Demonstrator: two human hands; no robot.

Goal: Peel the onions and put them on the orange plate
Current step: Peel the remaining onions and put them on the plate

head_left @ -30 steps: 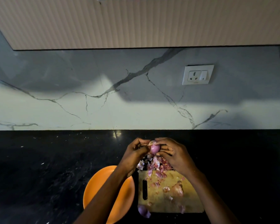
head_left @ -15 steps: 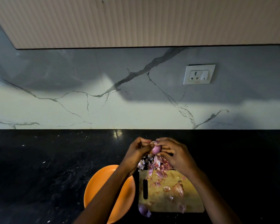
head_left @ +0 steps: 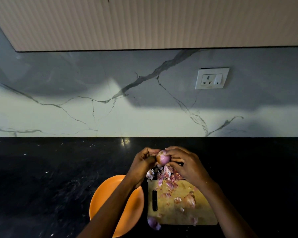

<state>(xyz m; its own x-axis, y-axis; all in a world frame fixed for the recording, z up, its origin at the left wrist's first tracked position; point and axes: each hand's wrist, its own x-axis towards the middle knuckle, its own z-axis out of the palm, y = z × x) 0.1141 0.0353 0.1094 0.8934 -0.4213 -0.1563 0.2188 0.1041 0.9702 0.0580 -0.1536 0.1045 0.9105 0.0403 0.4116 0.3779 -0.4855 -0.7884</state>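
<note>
A small pink onion (head_left: 163,158) is held between both hands above the far end of the wooden cutting board (head_left: 203,215). My left hand (head_left: 142,166) grips its left side with curled fingers. My right hand (head_left: 186,164) pinches its right side and top. Loose purple skins (head_left: 165,175) lie piled under the hands. An unpeeled onion (head_left: 189,200) rests on the board. Another purple onion (head_left: 152,222) lies at the board's near left corner. The orange plate (head_left: 100,200) sits left of the board, partly hidden by my left forearm.
The black countertop (head_left: 50,177) stretches left and right of the plate and board. A marble backsplash (head_left: 93,109) rises behind, with a white wall socket (head_left: 212,78) at the right. A ribbed cabinet (head_left: 144,23) hangs overhead.
The onion has turned a little in my fingers and more of its pink surface shows. Both hands stay in the same place above the board.
</note>
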